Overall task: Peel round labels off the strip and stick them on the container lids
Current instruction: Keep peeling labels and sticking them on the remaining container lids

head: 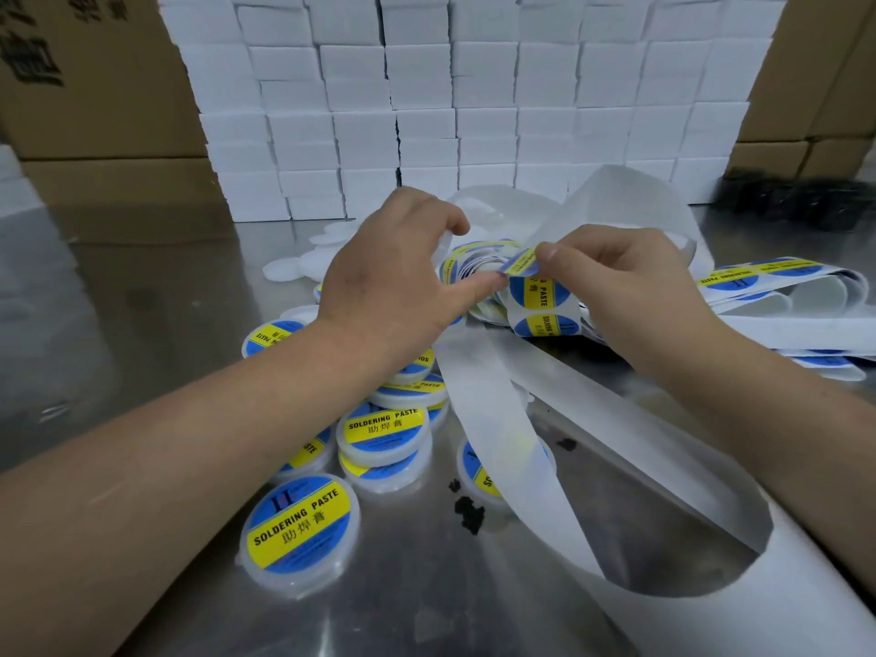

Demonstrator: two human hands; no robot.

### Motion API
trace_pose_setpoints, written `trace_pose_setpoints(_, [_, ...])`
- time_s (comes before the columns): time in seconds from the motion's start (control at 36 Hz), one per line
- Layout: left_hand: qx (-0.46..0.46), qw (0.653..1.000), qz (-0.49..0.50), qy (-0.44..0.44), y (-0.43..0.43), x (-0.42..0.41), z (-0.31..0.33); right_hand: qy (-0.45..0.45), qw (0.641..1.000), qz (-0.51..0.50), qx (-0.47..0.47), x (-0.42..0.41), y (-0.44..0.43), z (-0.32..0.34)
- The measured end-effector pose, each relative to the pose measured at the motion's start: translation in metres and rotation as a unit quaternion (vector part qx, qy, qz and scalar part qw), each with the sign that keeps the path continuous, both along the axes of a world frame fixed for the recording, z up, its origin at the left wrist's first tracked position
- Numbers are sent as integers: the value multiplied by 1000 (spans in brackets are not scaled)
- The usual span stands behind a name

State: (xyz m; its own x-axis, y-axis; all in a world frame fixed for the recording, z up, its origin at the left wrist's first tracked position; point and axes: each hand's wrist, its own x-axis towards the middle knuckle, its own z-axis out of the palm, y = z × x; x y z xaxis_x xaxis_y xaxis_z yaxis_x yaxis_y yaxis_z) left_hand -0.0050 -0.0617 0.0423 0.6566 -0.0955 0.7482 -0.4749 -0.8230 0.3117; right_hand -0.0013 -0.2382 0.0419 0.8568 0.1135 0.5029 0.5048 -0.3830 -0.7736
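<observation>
Right hand (621, 286) pinches the label strip (538, 303) between thumb and forefinger, right at the bend where one round label (521, 264) stands partly lifted off the backing. Below that pinch the strip hangs down with two more blue-and-yellow soldering paste labels facing up.

Left hand (393, 272) sits just beside it. Its thumb reaches across so the tip touches the lifted label's edge, and its other fingers curl above a loose coil of the strip. Whether those fingers actually grip anything cannot be told.

Under the left wrist and forearm lie the labelled containers (384, 436) in a loose heap, some overlapping. One more labelled container (298, 528) lies apart from the heap, nearer the person. Beyond the left hand, partly hidden by it, lie plain white lids (289, 268).

Empty backing tape (493, 419) trails from between the hands toward the person in wide loops, crossing over one container. To the right of the right hand, more of the strip lies folded. Dark crumbs (469, 507) lie beside the tape, below the hands. Everything rests on a steel table (142, 301). Far beyond both hands rises a wall of white boxes (474, 87), flanked by cardboard cartons (95, 111).
</observation>
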Motion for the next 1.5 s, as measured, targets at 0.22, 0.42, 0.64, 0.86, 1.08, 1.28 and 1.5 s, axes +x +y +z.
trace_pose_setpoints(0.22, [32,999,28,3,3,7,0,0,1000,-18,-23,1,5,-2])
trace_pose_setpoints(0.42, [-30,994,72,79,15,24,-4,-13,999,-39,-4,2,1,2])
trace_pose_setpoints(0.64, [-527,754,-234,314,1,14,15,31,999,44,-6,-4,4,0])
trace_pose_setpoints(0.86, [-494,725,-329,351,-6,11,9,73,990,123,-12,-9,8,-1])
trace_pose_setpoints(1.08, [-485,690,-369,390,-9,9,6,87,983,160,-9,-12,9,0])
trace_pose_setpoints(1.28, [-450,728,-378,353,-9,10,-1,97,981,170,-10,-13,8,0])
trace_pose_setpoints(1.5, [-418,758,-386,319,-10,10,-6,86,983,161,-17,-11,8,-1])
